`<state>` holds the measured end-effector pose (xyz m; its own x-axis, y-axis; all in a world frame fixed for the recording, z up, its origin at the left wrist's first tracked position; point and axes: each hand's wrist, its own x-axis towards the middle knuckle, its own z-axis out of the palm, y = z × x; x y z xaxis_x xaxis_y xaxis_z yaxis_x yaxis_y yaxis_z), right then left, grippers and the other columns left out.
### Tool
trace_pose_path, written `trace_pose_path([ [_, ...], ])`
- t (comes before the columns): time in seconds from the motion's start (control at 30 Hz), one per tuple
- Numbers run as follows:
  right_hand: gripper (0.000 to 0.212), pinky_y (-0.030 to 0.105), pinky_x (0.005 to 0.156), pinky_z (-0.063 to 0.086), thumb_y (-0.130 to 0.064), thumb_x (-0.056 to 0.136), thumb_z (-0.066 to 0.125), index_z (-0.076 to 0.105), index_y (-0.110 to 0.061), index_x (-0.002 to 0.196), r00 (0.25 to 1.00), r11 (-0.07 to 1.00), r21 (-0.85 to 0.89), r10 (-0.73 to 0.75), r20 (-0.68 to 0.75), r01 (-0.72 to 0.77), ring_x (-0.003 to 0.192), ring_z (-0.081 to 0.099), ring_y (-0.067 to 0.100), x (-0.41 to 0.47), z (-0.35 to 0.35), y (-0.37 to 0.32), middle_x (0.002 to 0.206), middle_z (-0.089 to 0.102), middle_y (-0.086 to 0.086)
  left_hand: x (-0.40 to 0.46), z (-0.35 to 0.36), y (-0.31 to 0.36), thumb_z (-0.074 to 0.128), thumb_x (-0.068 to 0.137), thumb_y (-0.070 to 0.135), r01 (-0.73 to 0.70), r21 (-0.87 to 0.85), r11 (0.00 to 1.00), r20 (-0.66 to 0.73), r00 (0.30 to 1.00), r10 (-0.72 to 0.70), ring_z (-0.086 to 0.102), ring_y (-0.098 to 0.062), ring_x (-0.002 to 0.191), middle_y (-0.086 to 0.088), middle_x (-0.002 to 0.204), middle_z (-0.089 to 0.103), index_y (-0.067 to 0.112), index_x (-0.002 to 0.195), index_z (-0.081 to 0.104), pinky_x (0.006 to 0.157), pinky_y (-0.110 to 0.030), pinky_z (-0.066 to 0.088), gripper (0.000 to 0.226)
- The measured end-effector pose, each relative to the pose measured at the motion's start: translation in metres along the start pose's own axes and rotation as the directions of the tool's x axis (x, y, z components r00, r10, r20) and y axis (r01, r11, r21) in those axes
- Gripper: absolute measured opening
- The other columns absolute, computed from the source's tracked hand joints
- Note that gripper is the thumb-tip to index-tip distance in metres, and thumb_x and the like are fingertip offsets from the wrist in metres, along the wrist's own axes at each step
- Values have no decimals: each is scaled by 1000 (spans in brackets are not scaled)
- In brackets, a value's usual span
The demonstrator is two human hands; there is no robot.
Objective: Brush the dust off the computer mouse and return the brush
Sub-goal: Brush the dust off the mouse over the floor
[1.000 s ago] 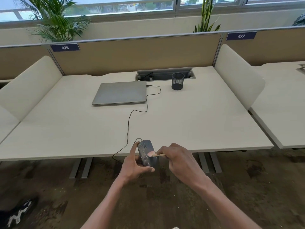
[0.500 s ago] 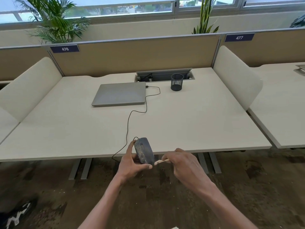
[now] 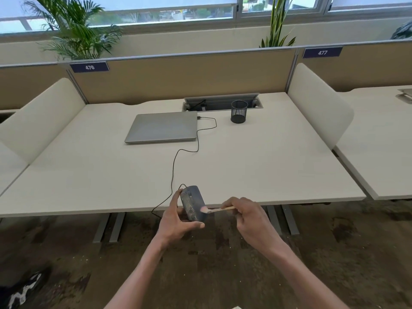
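Observation:
My left hand (image 3: 178, 221) grips a dark grey wired computer mouse (image 3: 192, 205), held upright in the air just in front of the desk's near edge. Pale dust speckles its top. My right hand (image 3: 249, 216) pinches a small brush (image 3: 217, 210) with a thin wooden handle. Its pale bristle tip touches the lower right side of the mouse. The mouse's black cable (image 3: 176, 161) runs up over the desk to the laptop.
A closed silver laptop (image 3: 163, 127) lies on the white desk (image 3: 267, 163). A black mesh pen cup (image 3: 239, 111) stands by the cable tray at the back. Padded dividers flank the desk on both sides. Dark carpet lies below.
The brush tip moved from the mouse's middle down off its lower end, then back onto the lower right side. The left hand has kept the mouse upright.

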<state>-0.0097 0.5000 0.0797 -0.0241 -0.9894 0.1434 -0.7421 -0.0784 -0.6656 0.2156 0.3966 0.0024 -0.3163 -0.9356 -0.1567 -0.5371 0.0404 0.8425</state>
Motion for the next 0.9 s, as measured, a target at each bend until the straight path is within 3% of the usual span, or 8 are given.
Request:
trace_pose_path([
  [0.13,26,13,62,39,-7,99,50,66,-28,104,998,1000,3,19,52,-19,76,54,-3,-8,1,7,83,58,-16,-2,0,1,93,43,60,5,-10,1000,3,1000,-5,67,-25,109,-12,129,65,42,153,13,100,-44,53,137],
  [0.27,21,10,54,41,-2,98,54,65,-17,108,984,982,179,94,-153,-66,66,56,-5,-4,-1,4,79,57,-18,-3,-1,4,92,42,64,11,7,1000,7,1000,-11,68,-25,111,-12,132,64,43,153,11,101,-46,52,138],
  [0.4,18,10,57,47,-9,98,58,60,-17,114,940,946,288,228,-253,-152,75,61,2,4,9,3,91,65,-5,-4,0,5,90,41,67,7,17,1000,16,1000,-7,68,-25,109,-12,132,64,44,152,9,101,-46,53,139],
  [0.57,15,12,56,49,-15,100,57,60,-15,115,913,926,263,333,-235,-270,79,65,6,-1,22,17,91,68,-2,-6,-1,4,93,45,59,-8,-2,1000,27,1000,8,72,-18,97,-7,120,70,39,154,12,92,-30,56,137],
  [0.77,15,13,62,54,-16,101,56,59,-20,115,899,865,433,375,-226,-252,88,69,9,4,19,12,101,70,0,-4,-1,0,92,39,67,-19,12,1000,28,999,19,71,-14,98,-6,125,67,47,150,13,94,-33,55,137],
  [0.83,16,16,66,57,-17,101,56,59,-21,116,880,826,510,406,-246,-239,93,69,11,10,16,12,105,70,0,-4,-1,0,91,41,67,-26,50,998,35,999,24,69,-16,102,-9,132,63,47,149,13,94,-26,51,135],
  [0.9,16,11,68,54,-13,100,56,61,-20,114,879,852,482,376,-293,-204,92,69,7,15,13,13,102,71,-2,-5,-1,0,91,43,64,-38,58,998,41,999,36,68,-14,100,-9,135,61,45,149,14,85,-15,48,133],
])
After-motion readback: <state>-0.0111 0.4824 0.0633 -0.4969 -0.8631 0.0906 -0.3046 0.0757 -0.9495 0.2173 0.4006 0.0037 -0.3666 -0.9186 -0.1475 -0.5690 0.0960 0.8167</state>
